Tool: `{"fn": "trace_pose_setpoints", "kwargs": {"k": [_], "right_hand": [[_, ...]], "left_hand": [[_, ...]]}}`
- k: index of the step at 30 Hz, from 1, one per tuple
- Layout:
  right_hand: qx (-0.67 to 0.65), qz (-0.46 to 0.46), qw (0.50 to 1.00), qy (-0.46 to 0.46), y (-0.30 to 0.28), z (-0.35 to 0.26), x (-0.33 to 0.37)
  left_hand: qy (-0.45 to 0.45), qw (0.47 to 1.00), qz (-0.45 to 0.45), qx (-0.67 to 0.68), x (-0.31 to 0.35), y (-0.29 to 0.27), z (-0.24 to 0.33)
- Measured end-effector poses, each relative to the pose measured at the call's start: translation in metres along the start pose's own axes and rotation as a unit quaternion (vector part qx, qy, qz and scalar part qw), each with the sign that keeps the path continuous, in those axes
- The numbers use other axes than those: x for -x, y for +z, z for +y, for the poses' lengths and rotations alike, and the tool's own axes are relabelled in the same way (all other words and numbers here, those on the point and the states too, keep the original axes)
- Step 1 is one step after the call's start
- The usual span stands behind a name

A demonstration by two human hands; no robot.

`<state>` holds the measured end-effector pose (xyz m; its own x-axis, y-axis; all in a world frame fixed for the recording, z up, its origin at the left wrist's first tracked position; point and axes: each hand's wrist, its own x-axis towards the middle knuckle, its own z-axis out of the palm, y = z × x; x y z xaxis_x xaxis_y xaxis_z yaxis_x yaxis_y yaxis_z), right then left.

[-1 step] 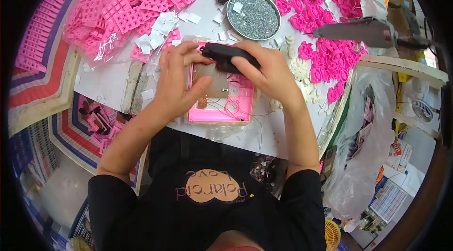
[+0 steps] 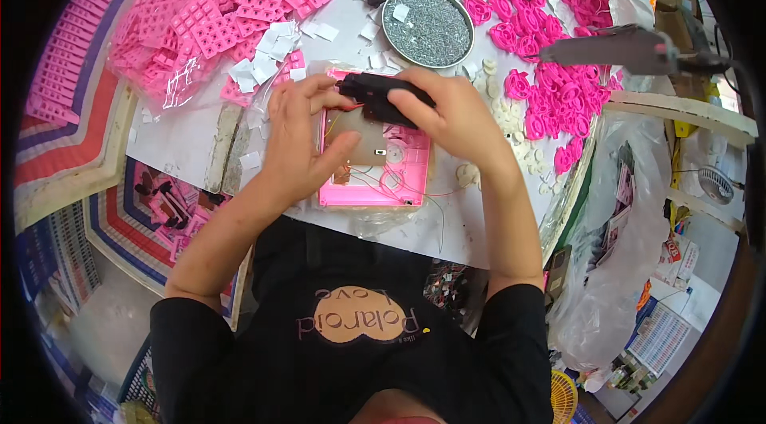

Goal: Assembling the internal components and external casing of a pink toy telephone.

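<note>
A shallow pink plastic casing [image 2: 415, 177] lies open side up on the table, with a greyish-brown board [image 2: 363, 145] and thin red, green and yellow wires [image 2: 395, 185] inside it. My right hand [image 2: 463, 117] is closed around a black plastic part [image 2: 379, 93], its thumb on the near side, and tilts it over the casing's far end. My left hand [image 2: 295, 141] rests at the casing's left side with fingers stretched toward the black part's left end and the thumb apart over the board. What lies under the black part is hidden.
Beyond the casing stands a round tray [image 2: 393, 41] of small screws. Pink keypad pieces [image 2: 215, 21] are heaped at far left, pink ring-like pieces [image 2: 550, 97] at right, near white discs [image 2: 511, 125]. A grey electric screwdriver [image 2: 602, 55] hangs at the right.
The black part and my right hand have shifted very slightly to the left. The hanging screwdriver has swung slightly right. My left hand and the casing have hardly moved.
</note>
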<state>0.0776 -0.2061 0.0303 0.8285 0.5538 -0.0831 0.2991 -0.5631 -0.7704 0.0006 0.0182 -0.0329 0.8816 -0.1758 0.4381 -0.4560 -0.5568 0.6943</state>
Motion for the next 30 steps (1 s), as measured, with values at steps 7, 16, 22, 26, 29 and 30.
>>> {"fn": "trace_pose_setpoints", "kwargs": {"k": [7,16,22,26,29,30], "right_hand": [[0.136,-0.153,0.968,0.143,-0.024,-0.010,-0.041],[0.226,0.103,0.962,-0.117,0.000,0.002,0.004],[0.200,0.227,0.930,-0.210,0.034,0.028,0.013],[0.193,0.128,0.961,-0.151,0.008,0.000,0.023],[0.156,0.094,0.969,-0.168,-0.016,-0.065,0.067],[0.132,0.178,0.945,-0.241,-0.032,-0.064,0.075]], "left_hand": [[0.004,0.988,-0.056,-0.142,-0.007,0.002,0.019],[0.011,0.983,-0.075,-0.165,-0.006,0.004,0.024],[0.019,0.968,-0.056,-0.243,-0.012,0.002,0.034],[0.060,0.961,-0.129,-0.235,-0.031,-0.010,0.035],[0.052,0.959,-0.216,-0.179,-0.070,-0.028,0.011],[0.038,0.959,-0.226,-0.166,-0.092,-0.029,0.001]]}}
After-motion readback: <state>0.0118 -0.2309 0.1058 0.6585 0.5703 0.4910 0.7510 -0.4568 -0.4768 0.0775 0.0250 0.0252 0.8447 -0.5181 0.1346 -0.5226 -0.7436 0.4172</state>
